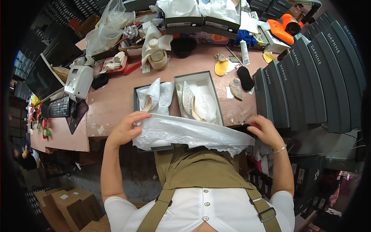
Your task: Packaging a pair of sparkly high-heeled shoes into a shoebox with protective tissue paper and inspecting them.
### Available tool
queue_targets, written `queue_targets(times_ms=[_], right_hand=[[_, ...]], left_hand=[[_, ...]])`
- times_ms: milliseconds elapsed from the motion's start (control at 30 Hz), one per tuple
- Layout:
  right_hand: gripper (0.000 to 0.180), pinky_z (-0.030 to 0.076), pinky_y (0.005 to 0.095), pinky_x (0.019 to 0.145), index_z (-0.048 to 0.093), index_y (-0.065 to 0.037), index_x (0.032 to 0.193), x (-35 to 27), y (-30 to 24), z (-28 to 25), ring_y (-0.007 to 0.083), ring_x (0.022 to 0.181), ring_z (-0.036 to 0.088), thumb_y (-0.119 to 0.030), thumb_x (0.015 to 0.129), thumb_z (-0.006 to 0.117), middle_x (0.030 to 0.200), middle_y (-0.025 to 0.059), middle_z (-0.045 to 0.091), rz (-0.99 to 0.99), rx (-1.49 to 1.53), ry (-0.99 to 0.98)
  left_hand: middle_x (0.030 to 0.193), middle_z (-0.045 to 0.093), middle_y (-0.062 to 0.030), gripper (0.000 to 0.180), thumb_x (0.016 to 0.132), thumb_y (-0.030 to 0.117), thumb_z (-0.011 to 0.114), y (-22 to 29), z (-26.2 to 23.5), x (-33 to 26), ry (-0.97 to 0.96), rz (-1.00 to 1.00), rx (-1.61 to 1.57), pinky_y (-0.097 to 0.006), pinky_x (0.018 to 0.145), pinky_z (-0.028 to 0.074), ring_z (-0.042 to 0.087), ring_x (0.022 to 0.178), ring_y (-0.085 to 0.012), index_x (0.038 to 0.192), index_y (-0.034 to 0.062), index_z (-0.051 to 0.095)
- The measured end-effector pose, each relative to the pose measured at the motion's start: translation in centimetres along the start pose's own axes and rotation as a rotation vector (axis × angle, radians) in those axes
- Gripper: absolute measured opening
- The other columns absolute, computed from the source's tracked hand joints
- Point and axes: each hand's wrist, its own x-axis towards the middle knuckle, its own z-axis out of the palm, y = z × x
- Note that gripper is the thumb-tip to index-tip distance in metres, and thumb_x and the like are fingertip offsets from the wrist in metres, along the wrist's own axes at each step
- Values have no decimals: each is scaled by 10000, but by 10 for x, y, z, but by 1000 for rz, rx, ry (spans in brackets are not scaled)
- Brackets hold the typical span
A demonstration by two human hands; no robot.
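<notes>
Ideally, the tissue paper [193, 133] should be kept level and only gently taut, since it looks easy to tear. It spans the gap between the two hands' fingers, in front of the right box [212, 87] and left box [135, 104]. The left hand [126, 127] pinches its left corner; the right hand [267, 132] has curled fingers beside its other end, grip unclear. Beyond the fingers, between them, sits a sparkly shoe [188, 96].

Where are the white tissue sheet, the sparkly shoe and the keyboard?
White tissue sheet [189, 133], head view: middle of its crinkled face.
Sparkly shoe [188, 98], head view: its speckled upper.
Keyboard [59, 107], head view: its keys.
</notes>
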Motion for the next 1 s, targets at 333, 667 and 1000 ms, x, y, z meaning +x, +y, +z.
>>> queue_targets(times_ms=[333,667,1000], right_hand=[[236,472,314,607,656,3,986,77,-50,70,170,594,572,-191,851,637,714,58,637,-149,443,-369],[281,459,311,606,612,-10,1122,34,-27,27,193,595,575,-74,849,586,743,131,649,-153,364,222],[274,467,354,605,595,-8,1095,51,-73,-17,293,612,590,-31,822,599,734,189,592,-357,106,437]], left_hand=[[1187,569,-102,469,852,67,610,5,-11,-8,439,-36,-602,-313,842,488,590,954,-169,1303,18,488],[1186,508,-66,546,844,160,642,26,215,105,374,-560,-1263,-323,820,435,506,1077,-191,1317,87,378],[1040,581,-118,279,922,130,469,-1,234,122,611,-296,-1351,-336,778,504,591,928,-215,1140,-43,488]])
